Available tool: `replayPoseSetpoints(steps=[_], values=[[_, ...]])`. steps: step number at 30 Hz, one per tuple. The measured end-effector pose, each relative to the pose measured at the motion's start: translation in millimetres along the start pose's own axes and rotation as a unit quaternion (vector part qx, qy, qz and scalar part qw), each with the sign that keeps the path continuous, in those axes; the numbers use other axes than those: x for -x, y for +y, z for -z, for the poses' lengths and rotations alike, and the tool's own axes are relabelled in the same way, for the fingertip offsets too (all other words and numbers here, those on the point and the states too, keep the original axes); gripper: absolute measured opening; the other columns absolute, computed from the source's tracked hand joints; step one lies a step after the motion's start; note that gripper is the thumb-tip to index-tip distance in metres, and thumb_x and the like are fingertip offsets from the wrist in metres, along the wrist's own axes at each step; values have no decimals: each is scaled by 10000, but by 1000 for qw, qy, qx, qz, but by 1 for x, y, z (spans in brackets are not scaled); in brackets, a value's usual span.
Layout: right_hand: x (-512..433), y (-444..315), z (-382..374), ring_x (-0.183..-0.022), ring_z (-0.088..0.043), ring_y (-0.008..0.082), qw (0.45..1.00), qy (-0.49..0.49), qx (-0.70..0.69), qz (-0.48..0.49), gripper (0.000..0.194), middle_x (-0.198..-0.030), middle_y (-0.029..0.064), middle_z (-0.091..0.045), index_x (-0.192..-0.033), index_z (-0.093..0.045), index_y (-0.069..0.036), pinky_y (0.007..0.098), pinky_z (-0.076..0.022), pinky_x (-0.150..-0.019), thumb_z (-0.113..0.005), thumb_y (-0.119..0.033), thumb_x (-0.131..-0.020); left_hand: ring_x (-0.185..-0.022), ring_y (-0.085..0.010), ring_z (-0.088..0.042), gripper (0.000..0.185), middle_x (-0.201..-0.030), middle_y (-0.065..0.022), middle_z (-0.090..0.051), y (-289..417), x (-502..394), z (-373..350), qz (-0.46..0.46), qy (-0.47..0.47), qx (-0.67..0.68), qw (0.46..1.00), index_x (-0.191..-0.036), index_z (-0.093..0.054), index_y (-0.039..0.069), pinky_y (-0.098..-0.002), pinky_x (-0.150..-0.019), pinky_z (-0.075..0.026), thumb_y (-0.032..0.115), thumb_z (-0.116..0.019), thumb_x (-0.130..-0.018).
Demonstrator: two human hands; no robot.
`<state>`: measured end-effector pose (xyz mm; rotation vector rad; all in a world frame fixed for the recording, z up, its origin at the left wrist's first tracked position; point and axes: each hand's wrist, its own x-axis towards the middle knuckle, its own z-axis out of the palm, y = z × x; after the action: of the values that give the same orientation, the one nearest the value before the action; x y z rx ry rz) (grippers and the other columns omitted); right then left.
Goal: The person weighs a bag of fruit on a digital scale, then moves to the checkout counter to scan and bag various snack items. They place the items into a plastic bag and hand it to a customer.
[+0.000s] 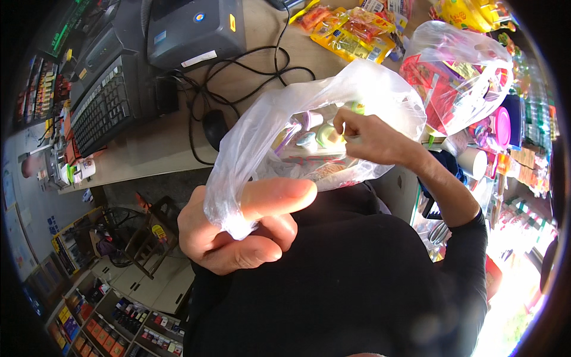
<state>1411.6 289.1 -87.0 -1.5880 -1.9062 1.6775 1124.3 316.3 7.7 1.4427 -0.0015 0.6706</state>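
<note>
My left hand [238, 227], close to the camera, grips a gathered handle of a translucent white plastic bag [241, 147]. The bag's mouth faces me, open wide, above the counter edge. Inside lie small cups or tubs, among them a pale yellow-green tub [329, 135] and a blue-lidded one [307, 142], beside clear packaging with red print. Over the right side of the bag's mouth is my right hand [368, 137], its fingers curled next to the yellow-green tub; whether they pinch anything is hidden.
A second plastic bag [446, 96] with red packages stands on the right. Yellow snack packets [352, 38] lie at the back of the counter [147, 163]. Black cables [232, 67], a computer mouse [215, 128], a keyboard [101, 109] and a dark boxy device [196, 35] occupy the left and back.
</note>
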Motion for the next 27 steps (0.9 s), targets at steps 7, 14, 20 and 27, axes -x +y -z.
replayPoseSetpoints(steps=[7, 14, 20, 27], values=[[-12, 6, -46, -970, -649, 351, 933, -129, 336, -15, 371, -1047, 150, -617, -1128, -660, -104, 471, -534, -781, -704, -314, -826, -431, -146, -435, 711, -711, -182, -638, -3, -3, -2, 13, -5, -29, 999, -1523, -71, -27, -288, -415, -368, 144, -517, -997], [-27, 4, -52, -976, -640, 361, 949, -56, 311, 0, 267, -1062, 147, -609, -1116, -628, -96, 476, -537, -760, -642, -200, -871, -391, -139, -422, 735, -667, -159, -624, 4, 1, -11, -20, 111, -22, 993, -1531, -10, -3, -278, -374, -351, 173, -500, -1012], [-85, -37, -77, -943, -659, 379, 966, 120, 203, 103, 580, -1096, 242, -581, -1342, -458, -113, 453, -555, -743, -703, -199, -822, -389, -141, -418, 765, -656, -149, -620, 3, -6, -15, 1, 144, -39, 989, -1534, -7, 4, -274, -389, -342, 237, -517, -1015], [-111, -35, -94, -933, -668, 360, 956, 88, 279, 22, 591, -1082, 229, -585, -1389, -404, -160, 432, -560, -749, -660, -193, -857, -399, -138, -423, 770, -627, -143, -596, 3, -4, -17, 4, 202, -42, 978, -1536, -7, 7, -272, -422, -339, 249, -520, -1015]])
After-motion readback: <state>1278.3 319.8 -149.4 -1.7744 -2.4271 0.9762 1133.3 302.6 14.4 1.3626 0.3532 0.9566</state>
